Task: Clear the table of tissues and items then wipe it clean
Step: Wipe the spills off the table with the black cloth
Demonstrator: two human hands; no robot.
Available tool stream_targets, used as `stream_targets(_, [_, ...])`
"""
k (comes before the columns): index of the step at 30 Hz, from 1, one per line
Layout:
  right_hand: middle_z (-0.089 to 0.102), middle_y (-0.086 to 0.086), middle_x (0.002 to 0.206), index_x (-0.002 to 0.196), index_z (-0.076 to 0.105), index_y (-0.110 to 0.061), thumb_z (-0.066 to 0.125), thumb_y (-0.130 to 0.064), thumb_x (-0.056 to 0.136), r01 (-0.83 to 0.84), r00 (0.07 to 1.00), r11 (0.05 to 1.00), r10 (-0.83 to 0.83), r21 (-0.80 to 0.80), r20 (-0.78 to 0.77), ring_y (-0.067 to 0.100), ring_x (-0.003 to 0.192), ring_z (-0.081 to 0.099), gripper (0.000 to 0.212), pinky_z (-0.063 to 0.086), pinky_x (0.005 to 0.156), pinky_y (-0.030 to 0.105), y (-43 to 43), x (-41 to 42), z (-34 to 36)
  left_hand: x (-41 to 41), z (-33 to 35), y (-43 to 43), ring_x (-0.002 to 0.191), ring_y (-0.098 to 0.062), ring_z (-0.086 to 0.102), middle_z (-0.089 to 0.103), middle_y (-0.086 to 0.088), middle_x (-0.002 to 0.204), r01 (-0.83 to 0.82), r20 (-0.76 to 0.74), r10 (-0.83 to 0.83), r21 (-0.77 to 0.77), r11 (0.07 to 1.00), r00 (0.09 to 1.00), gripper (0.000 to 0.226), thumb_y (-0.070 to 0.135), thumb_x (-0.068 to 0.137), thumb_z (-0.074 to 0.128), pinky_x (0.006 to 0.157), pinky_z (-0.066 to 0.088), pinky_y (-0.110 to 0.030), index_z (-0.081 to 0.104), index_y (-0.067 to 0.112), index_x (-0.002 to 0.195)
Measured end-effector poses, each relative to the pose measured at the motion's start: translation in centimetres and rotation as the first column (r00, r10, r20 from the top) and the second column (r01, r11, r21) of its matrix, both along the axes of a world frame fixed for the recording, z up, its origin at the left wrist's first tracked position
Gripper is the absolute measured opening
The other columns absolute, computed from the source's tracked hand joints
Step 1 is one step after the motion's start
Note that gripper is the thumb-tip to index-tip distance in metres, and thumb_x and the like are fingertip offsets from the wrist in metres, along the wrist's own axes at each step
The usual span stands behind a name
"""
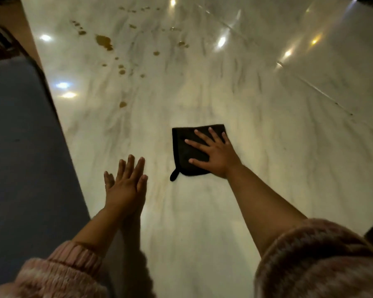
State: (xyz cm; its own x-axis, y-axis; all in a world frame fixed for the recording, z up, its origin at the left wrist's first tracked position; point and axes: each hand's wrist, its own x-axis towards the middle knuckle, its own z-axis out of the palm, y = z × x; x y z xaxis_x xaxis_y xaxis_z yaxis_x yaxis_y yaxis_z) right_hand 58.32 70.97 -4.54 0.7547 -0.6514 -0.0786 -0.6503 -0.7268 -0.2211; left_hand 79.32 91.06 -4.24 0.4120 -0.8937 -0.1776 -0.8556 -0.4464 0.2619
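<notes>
Head view: glossy marble table, brown spills, black cloth.

Polished marble-look tabletop, matt black cloth

Tabletop: white stone w/ grey veins, smooth, high gloss, mirrors bright light spots; brown liquid-looking spots break the sheen. Cloth: soft, fuzzy nap, no shine, small fabric loop at one corner. L sleeve & R sleeve: chunky pink knit, ribbed cuff on L. Blue seat: matt fabric.
</notes>
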Motion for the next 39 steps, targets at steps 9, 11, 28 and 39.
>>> stream_targets(9, [0.003,-0.014,0.158,0.142,0.011,-0.056,0.032,-0.071,0.086,0.398,0.917,0.918,-0.397,0.007,-0.034,0.025,0.146,-0.004,0.062,-0.004,0.116,0.054,-13.2,0.1,0.1,3.0,-0.1,-13.7,0.139,-0.018,-0.027,-0.027,0.007,0.152,0.2,0.034,-0.201,0.028,0.979,0.979,0.056,0.05,0.096,0.012,0.108,-0.022,-0.046,-0.014,0.038,0.144])
stream_targets(11, [0.003,-0.013,0.159,0.142,0.013,-0.055,0.032,-0.072,0.085,0.506,0.862,0.862,-0.506,0.012,-0.033,0.026,0.146,-0.003,0.062,-0.004,0.115,0.054,-14.9,-1.2,0.0,2.8,-0.1,-15.9,0.141,-0.019,-0.024,-0.024,0.006,0.154,0.238,0.047,-0.241,0.051,0.97,0.969,0.056,0.05,0.097,0.011,0.109,-0.02,-0.048,-0.013,0.037,0.146])
stream_targets(28, [0.002,-0.008,0.159,0.145,0.007,-0.051,0.027,-0.072,0.086,0.867,0.495,0.499,-0.861,-0.008,-0.119,0.031,0.145,-0.003,0.065,-0.003,0.113,0.058,-5.0,-13.7,0.3,-0.5,0.3,-14.7,0.143,-0.023,-0.02,-0.022,0.0,0.155,0.347,-0.034,-0.346,0.115,0.931,0.938,0.061,0.052,0.097,0.014,0.112,-0.012,-0.052,-0.015,0.033,0.147])
stream_targets(39, [-0.003,-0.011,0.159,0.144,0.003,-0.052,0.027,-0.07,0.087,0.938,0.343,0.345,-0.928,0.007,-0.143,0.029,0.146,-0.007,0.064,-0.003,0.115,0.056,8.9,-11.7,0.8,2.2,1.8,-13.2,0.144,-0.024,-0.015,-0.019,-0.001,0.156,0.576,-0.024,-0.581,0.17,0.799,0.813,0.065,0.054,0.096,0.019,0.113,-0.008,-0.054,-0.013,0.032,0.147])
